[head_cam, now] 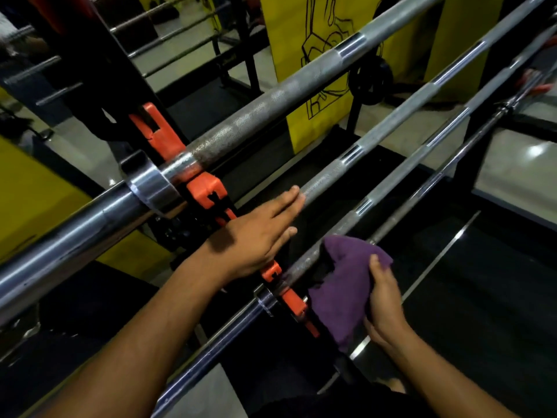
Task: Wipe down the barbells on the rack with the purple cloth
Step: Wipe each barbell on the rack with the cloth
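A purple cloth [346, 285] is bunched over the knurled shaft of the third barbell [388, 191] from the top, close to where that bar sits in an orange rack hook [289, 300]. The right hand [384, 309] pinches the cloth from the near side, thumb on top, closed on the fabric. The left hand [259, 233] lies flat with fingers extended, gripping nothing, resting over the second barbell [401, 107] just above. The hands are apart.

This looks like the start of a wipe on the third bar; the next move probably calls for wrapping the cloth around the shaft and sliding it along toward the far end.

Above, a thick top barbell [256, 116] rests in another orange hook, its smooth sleeve [75, 230] running to the lower left. A thinner fourth bar [452, 155] lies beyond the cloth. Behind stand a black rack frame, yellow panels [286, 40] with black line drawings, and a pale glossy floor [512, 176].
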`<action>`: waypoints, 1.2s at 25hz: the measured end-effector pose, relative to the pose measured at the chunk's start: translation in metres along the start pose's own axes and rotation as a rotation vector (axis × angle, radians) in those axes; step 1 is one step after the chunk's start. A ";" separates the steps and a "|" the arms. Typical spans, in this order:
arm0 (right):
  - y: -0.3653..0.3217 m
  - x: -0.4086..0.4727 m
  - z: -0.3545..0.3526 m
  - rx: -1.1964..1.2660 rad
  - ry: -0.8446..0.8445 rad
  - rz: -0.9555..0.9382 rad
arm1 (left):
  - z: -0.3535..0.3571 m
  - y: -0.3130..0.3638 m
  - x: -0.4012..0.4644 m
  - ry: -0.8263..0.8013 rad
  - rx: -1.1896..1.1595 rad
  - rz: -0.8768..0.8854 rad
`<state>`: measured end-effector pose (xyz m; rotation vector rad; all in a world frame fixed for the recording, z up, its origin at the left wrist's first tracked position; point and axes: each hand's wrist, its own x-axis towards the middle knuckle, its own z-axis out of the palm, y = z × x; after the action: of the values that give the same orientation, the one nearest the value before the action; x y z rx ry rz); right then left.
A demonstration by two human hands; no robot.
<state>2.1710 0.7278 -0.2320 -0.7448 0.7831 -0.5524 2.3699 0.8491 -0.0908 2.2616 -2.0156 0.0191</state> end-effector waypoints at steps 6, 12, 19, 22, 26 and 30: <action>-0.009 0.030 -0.022 0.468 0.252 0.225 | 0.016 -0.006 0.004 0.002 0.013 0.035; -0.007 0.136 0.043 0.456 0.395 0.159 | 0.018 -0.009 0.002 -0.022 0.052 0.045; 0.083 0.096 0.063 0.381 0.120 0.393 | 0.012 -0.003 0.005 -0.094 0.035 -0.011; 0.035 0.120 0.061 0.396 0.292 0.275 | 0.009 -0.004 0.002 -0.167 0.005 -0.053; -0.004 0.169 0.044 0.434 0.478 0.096 | 0.010 -0.006 0.002 -0.164 -0.042 -0.044; 0.031 0.150 0.062 0.320 0.502 0.133 | 0.012 -0.005 0.003 -0.104 0.005 -0.045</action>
<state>2.3142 0.6685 -0.2889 -0.2525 1.1655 -0.7349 2.3747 0.8454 -0.1032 2.3572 -2.0147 -0.0993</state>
